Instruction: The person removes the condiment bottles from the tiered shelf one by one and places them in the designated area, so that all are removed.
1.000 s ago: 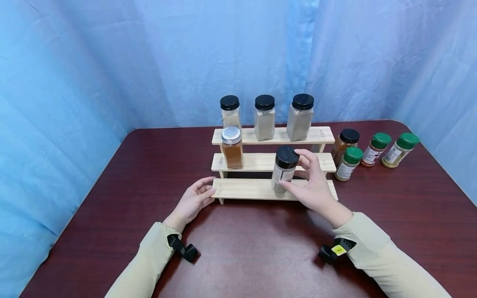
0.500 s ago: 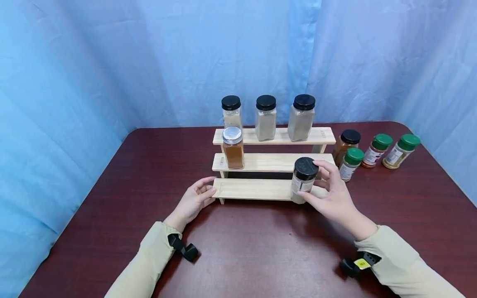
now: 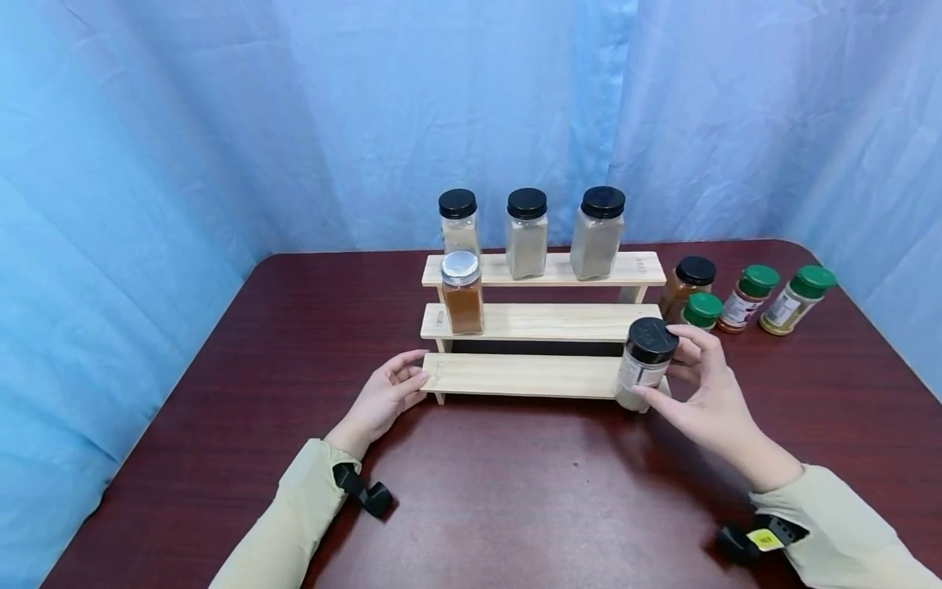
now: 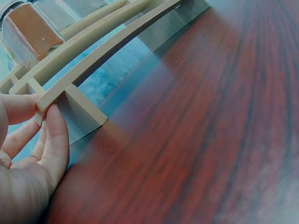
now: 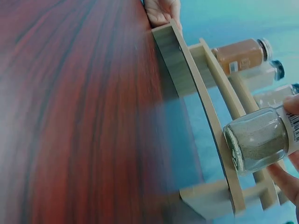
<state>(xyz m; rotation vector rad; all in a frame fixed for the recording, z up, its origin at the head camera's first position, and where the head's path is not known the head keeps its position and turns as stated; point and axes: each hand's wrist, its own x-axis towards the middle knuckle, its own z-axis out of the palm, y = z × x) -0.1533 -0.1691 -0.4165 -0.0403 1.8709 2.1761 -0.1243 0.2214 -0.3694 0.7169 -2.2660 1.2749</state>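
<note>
Pale wood forms the three-tier rack [image 3: 545, 321]. Head view: the right hand [image 3: 710, 397] pinches a labelled, black-lidded jar [image 3: 640, 375] between thumb and fingers, at the right end of the near tier [image 3: 515, 374]. Over the past second, hand and jar have travelled rightward from just right of that tier's middle; the left hand [image 3: 379, 401] has stayed at its left end. In this inspector's judgement, the jar's place along the tier is being adjusted while the rack is steadied. A green-lidded jar [image 3: 702, 309], far of the held one, is now more hidden. Left wrist view: thumb and finger pinch the tier's end. Right wrist view: the jar's base lies at the tier's near edge; whether it bears on the wood cannot be told.
</note>
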